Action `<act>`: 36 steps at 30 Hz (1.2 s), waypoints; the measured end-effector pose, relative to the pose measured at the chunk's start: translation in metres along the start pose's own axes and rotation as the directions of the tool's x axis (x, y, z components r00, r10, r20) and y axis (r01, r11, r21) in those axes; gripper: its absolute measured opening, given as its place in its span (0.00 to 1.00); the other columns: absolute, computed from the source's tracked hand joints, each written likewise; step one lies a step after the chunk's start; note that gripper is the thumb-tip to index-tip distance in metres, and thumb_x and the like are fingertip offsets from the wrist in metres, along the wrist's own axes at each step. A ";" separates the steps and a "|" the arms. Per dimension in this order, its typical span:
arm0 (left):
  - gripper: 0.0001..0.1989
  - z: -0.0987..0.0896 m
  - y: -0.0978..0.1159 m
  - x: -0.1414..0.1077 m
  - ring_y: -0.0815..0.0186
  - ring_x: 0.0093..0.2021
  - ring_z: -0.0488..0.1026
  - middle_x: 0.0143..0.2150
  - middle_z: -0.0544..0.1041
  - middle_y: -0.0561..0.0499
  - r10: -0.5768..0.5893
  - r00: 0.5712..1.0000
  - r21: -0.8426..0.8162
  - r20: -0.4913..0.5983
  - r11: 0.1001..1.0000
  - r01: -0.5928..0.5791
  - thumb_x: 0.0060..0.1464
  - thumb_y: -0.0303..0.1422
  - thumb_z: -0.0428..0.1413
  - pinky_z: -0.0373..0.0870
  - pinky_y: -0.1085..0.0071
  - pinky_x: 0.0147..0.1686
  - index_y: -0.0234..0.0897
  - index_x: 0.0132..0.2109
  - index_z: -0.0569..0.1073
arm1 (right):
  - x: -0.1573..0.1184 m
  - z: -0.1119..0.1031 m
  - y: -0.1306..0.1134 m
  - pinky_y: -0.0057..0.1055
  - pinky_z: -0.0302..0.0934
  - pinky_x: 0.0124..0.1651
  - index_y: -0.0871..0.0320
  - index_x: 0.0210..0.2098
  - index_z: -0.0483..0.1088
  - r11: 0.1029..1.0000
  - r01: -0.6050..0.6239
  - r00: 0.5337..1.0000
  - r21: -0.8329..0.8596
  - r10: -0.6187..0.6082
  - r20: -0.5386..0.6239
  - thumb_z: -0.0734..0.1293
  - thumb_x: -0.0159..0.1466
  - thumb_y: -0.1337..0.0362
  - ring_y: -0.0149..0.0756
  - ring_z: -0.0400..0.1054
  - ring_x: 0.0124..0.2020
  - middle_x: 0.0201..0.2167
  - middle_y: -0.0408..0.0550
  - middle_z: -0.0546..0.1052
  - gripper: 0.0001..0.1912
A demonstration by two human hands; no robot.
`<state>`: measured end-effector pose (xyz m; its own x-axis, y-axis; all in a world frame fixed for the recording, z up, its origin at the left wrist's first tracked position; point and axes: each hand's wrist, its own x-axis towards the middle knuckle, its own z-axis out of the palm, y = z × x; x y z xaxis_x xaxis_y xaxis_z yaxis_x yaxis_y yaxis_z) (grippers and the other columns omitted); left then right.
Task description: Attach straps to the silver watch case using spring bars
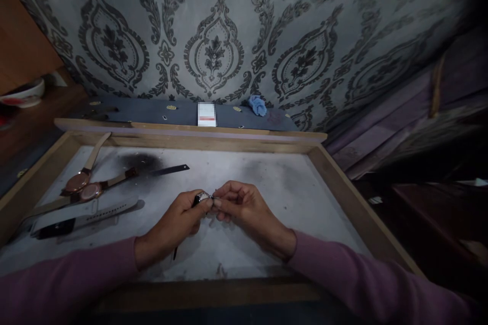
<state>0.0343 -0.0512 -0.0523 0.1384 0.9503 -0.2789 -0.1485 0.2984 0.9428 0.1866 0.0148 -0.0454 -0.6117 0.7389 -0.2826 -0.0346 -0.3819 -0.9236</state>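
Observation:
My left hand (pixel 175 218) is closed around a small silver-rimmed wristwatch (pixel 203 196), its face partly covered by the thumb. The thin dark end of a strap (pixel 175 253) hangs below that hand. Fingertips of my right hand (pixel 244 205) are pinched together at the watch's right edge. Something small and dark shows between them, too small to name. Both hands meet above the white floor of a shallow wooden tray (pixel 345 208).
Inside the tray on the left lie two round-faced watches (pixel 77 182) with straps, a dark-screened watch (pixel 57 228) with a pale strap, and a flat dark blade-like strip (pixel 170 170). Behind the tray's rim are a small white box (pixel 206 114) and a crumpled blue cloth (pixel 257 105).

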 end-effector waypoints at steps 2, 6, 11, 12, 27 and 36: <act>0.18 -0.001 -0.001 0.000 0.77 0.16 0.47 0.18 0.56 0.62 -0.007 1.000 0.007 0.001 1.000 0.007 0.56 0.46 0.53 0.43 0.77 0.16 0.36 0.29 0.63 | 0.000 0.000 0.000 0.21 0.58 0.23 0.61 0.27 0.71 1.000 0.005 1.000 -0.001 -0.005 0.000 0.77 0.47 0.65 0.23 0.66 0.18 0.20 0.41 0.76 0.12; 0.18 -0.001 -0.001 0.000 0.77 0.16 0.47 0.17 0.54 0.63 -0.006 1.000 0.001 -0.017 1.000 0.006 0.55 0.47 0.54 0.43 0.77 0.16 0.37 0.28 0.62 | 0.000 0.000 0.001 0.21 0.59 0.23 0.61 0.27 0.71 1.000 0.005 1.000 -0.009 -0.005 -0.007 0.77 0.47 0.65 0.22 0.66 0.18 0.20 0.42 0.77 0.12; 0.18 0.001 0.000 0.000 0.77 0.16 0.46 0.18 0.55 0.62 -0.013 1.000 -0.011 -0.015 1.000 0.013 0.54 0.47 0.54 0.43 0.77 0.16 0.37 0.28 0.63 | 0.000 0.000 0.000 0.22 0.59 0.22 0.60 0.30 0.71 1.000 0.015 1.000 -0.007 -0.015 -0.001 0.76 0.48 0.63 0.24 0.66 0.17 0.17 0.39 0.74 0.14; 0.18 0.001 0.000 0.000 0.77 0.16 0.46 0.18 0.55 0.62 -0.013 1.000 -0.010 -0.017 1.000 0.013 0.55 0.47 0.54 0.42 0.77 0.16 0.37 0.28 0.63 | 0.000 0.000 0.000 0.22 0.59 0.22 0.61 0.30 0.72 1.000 0.017 1.000 -0.010 -0.017 -0.001 0.76 0.49 0.63 0.23 0.66 0.17 0.17 0.39 0.74 0.13; 0.17 0.003 0.000 -0.002 0.76 0.17 0.49 0.19 0.57 0.61 0.008 0.999 0.030 -0.054 1.000 -0.006 0.56 0.45 0.52 0.47 0.77 0.16 0.36 0.28 0.63 | 0.001 0.001 0.000 0.22 0.59 0.22 0.61 0.25 0.75 0.998 0.042 0.999 -0.043 -0.043 -0.019 0.77 0.47 0.62 0.24 0.65 0.17 0.16 0.40 0.74 0.11; 0.16 0.004 -0.003 -0.003 0.75 0.18 0.52 0.21 0.59 0.60 0.033 0.996 0.093 -0.087 0.995 -0.025 0.57 0.44 0.51 0.48 0.77 0.17 0.36 0.29 0.63 | -0.001 0.004 -0.002 0.22 0.59 0.22 0.61 0.23 0.74 1.000 0.020 1.000 -0.012 -0.020 -0.023 0.77 0.46 0.63 0.24 0.66 0.17 0.15 0.40 0.74 0.11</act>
<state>0.0386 -0.0551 -0.0539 0.0471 0.9639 -0.2622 -0.0602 0.2647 0.9624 0.1840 0.0129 -0.0423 -0.5928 0.7588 -0.2697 -0.0372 -0.3604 -0.9321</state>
